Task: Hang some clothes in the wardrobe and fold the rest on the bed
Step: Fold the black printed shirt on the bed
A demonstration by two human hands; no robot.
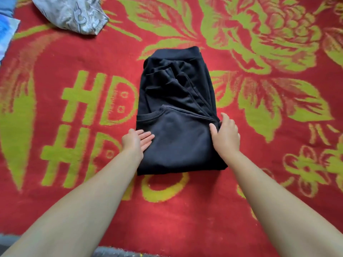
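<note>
black sweatshirt [176, 112] folded, lengthwise away, hem farthest

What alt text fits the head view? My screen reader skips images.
Two bare hands work on a partly folded black sweatshirt on a red and green floral blanket: the left hand presses flat on its left edge, the right hand grips its right edge. A crumpled grey patterned cloth lies at the far left.
</note>
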